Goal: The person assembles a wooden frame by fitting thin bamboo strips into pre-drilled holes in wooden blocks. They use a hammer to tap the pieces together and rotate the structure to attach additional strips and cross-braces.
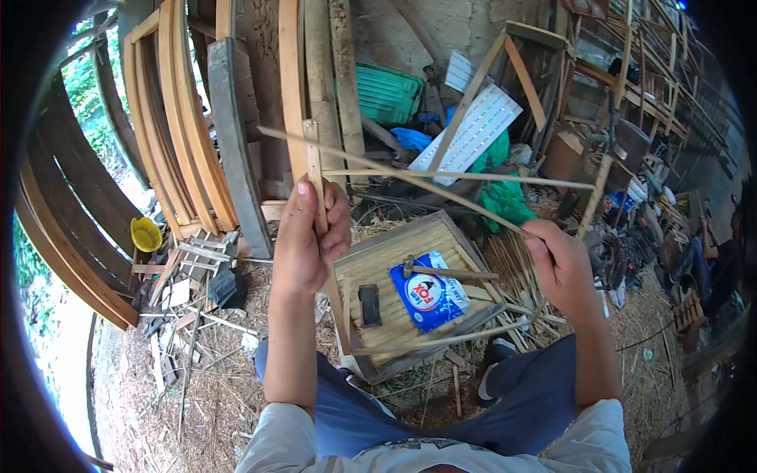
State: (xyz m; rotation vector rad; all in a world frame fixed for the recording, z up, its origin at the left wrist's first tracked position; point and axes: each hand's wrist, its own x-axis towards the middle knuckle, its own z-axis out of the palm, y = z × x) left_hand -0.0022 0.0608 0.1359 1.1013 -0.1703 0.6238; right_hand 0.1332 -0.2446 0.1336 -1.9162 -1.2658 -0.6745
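Observation:
My left hand is closed around an upright wooden bar of an H-shaped wooden frame, its thumb pointing up. From that bar a thin crossbar runs right to a second bar. The frame's lower part is hard to make out. My right hand pinches the near end of a thin wooden stick, which slants up to the left and passes over the frame. Below both hands stands a slatted wooden platform with a raised rim. It bears a blue printed packet, a hammer and a dark block.
Curved wooden frames lean at the left, beside a grey plank. A yellow bowl sits near scrap wood. Behind are a green crate and a white perforated panel. Shavings cover the floor; another person is at far right.

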